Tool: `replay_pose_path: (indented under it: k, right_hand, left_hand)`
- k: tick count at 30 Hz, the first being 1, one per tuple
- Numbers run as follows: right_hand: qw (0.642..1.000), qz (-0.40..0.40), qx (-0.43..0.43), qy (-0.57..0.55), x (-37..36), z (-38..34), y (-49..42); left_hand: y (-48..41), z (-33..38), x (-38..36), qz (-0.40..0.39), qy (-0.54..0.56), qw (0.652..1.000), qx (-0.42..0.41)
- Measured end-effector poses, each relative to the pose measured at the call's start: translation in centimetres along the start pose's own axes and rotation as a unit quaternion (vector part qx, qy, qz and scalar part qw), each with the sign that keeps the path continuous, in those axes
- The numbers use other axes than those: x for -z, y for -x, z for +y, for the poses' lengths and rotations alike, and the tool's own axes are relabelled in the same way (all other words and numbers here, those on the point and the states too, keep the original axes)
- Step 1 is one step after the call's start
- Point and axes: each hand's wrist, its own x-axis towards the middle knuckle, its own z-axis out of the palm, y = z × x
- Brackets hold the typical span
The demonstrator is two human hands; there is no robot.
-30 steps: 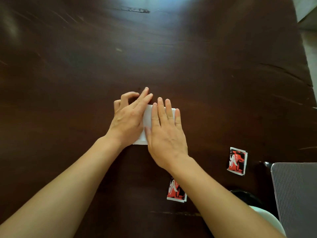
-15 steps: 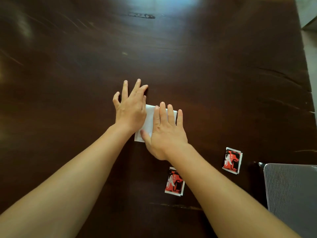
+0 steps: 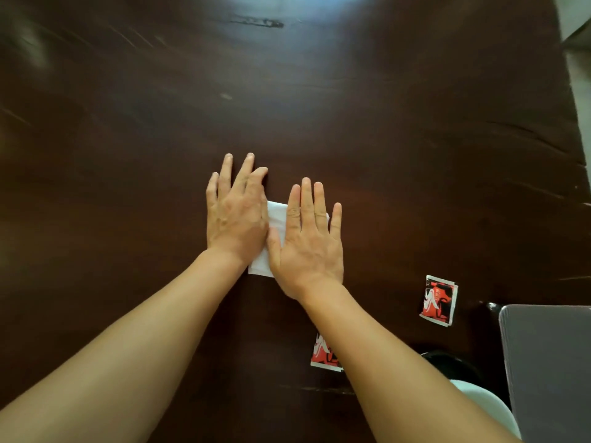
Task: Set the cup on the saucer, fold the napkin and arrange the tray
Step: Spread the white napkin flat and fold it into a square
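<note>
A folded white napkin [image 3: 275,222] lies flat on the dark wooden table [image 3: 319,107], mid-frame. My left hand [image 3: 235,215] rests palm down on its left part, fingers stretched past its far edge. My right hand [image 3: 310,241] presses flat on its right part, fingers straight. Only a strip of napkin shows between the two hands, plus a corner near my left wrist. A grey ribbed tray [image 3: 550,372] sits at the lower right edge. Beside it a white rounded object [image 3: 486,407] with a dark round shape [image 3: 447,362] behind it is partly visible; I cannot tell whether it is cup or saucer.
Two red, black and white sachets lie on the table: one sachet [image 3: 438,301] left of the tray, another sachet [image 3: 323,354] partly under my right forearm. The table's right edge [image 3: 575,100] runs down the upper right, with pale floor beyond.
Both hands went from fingers bent over the napkin to lying flat on it. My left fingers stretched forward and my right hand slid slightly right and forward.
</note>
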Motion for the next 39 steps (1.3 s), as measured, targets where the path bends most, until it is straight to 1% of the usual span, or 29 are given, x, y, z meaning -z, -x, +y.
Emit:
replay_pose_path:
  k: [2,4,6,7,8,10,11,13,15,16,17,18,19,21,23,25,26,28,30,32,33,34,35,37,39]
  right_hand:
    - [0.999,-0.043,0.007,0.014,0.8,0.1,-0.5]
    - [0.994,-0.105,0.029,0.022,2.2,0.3,-1.3]
    - [0.986,-0.158,0.039,0.024,4.3,0.7,-1.5]
    - [0.986,-0.160,0.035,0.024,5.0,1.0,-1.4]
    - [0.989,-0.144,0.024,0.023,5.6,1.3,-1.2]
    - [0.995,-0.103,-0.008,0.013,6.2,1.9,-0.3]
    - [0.996,-0.091,-0.028,0.001,6.3,2.0,0.1]
    - [0.995,-0.074,-0.062,-0.028,6.5,2.0,0.7]
    - [0.995,-0.050,-0.076,-0.050,6.6,1.8,1.1]
    - [0.992,-0.042,-0.085,-0.079,6.7,1.9,1.4]
    - [0.985,-0.043,-0.102,-0.135,6.7,2.0,1.7]
    - [0.967,-0.050,-0.131,-0.212,6.8,2.1,2.2]
    - [0.939,-0.061,-0.164,-0.295,7.0,2.2,2.7]
    - [0.877,-0.081,-0.207,-0.426,7.6,2.4,3.9]
    - [0.846,-0.095,-0.197,-0.485,8.5,2.4,5.2]
    - [0.833,-0.100,-0.175,-0.516,9.8,2.2,6.6]
    - [0.826,-0.097,-0.167,-0.529,10.5,2.2,7.4]
    - [0.806,-0.079,-0.168,-0.563,11.9,2.0,9.0]
    - [0.771,-0.054,-0.193,-0.604,13.1,2.0,10.5]
    - [0.741,-0.030,-0.224,-0.632,14.1,2.0,12.2]
    - [0.740,-0.015,-0.243,-0.627,14.3,2.0,13.0]
    - [0.753,0.001,-0.262,-0.604,14.3,2.1,13.8]
    - [0.772,0.016,-0.281,-0.571,14.1,2.4,14.7]
    - [0.800,0.024,-0.297,-0.520,14.1,3.1,16.6]
    - [0.819,-0.016,-0.298,-0.490,14.8,4.3,18.5]
  left_hand:
    - [-0.1,0.7,0.5,-0.027,-0.037,0.999,0.016]
    - [-0.4,1.9,1.6,-0.083,-0.074,0.993,0.035]
    - [-0.7,2.8,2.9,-0.129,-0.062,0.989,0.045]
    - [-0.6,2.9,3.3,-0.149,-0.049,0.987,0.037]
    - [-0.4,2.9,3.7,-0.163,-0.047,0.985,0.013]
    - [0.4,2.7,4.6,-0.181,-0.075,0.980,-0.037]
    - [0.9,2.6,5.0,-0.188,-0.084,0.977,-0.047]
    - [1.7,2.4,5.5,-0.204,-0.077,0.975,-0.038]
    - [2.3,2.2,6.0,-0.220,-0.059,0.973,-0.037]
    - [2.6,2.1,6.3,-0.231,-0.029,0.972,-0.034]
    - [2.9,1.8,6.5,-0.241,0.028,0.970,-0.015]
    - [3.3,1.7,6.8,-0.250,0.103,0.963,0.021]
    - [3.8,1.7,7.2,-0.256,0.181,0.947,0.067]
    - [4.8,1.9,7.8,-0.257,0.306,0.905,0.147]
    - [6.0,2.4,8.5,-0.263,0.391,0.862,0.188]
    - [7.1,3.0,9.2,-0.270,0.436,0.838,0.183]
    - [7.7,3.4,9.6,-0.265,0.448,0.836,0.177]
    - [8.9,4.5,10.3,-0.233,0.451,0.844,0.174]
    - [9.9,6.1,11.0,-0.206,0.445,0.853,0.182]
    - [11.0,8.3,11.8,-0.182,0.473,0.836,0.208]
    - [11.5,9.4,12.0,-0.170,0.489,0.825,0.225]
    - [12.1,10.7,12.4,-0.157,0.497,0.821,0.234]
    - [12.9,11.9,12.6,-0.142,0.494,0.826,0.234]
    - [14.6,14.1,12.8,-0.110,0.461,0.851,0.227]
    - [16.5,16.1,13.3,-0.087,0.438,0.864,0.231]
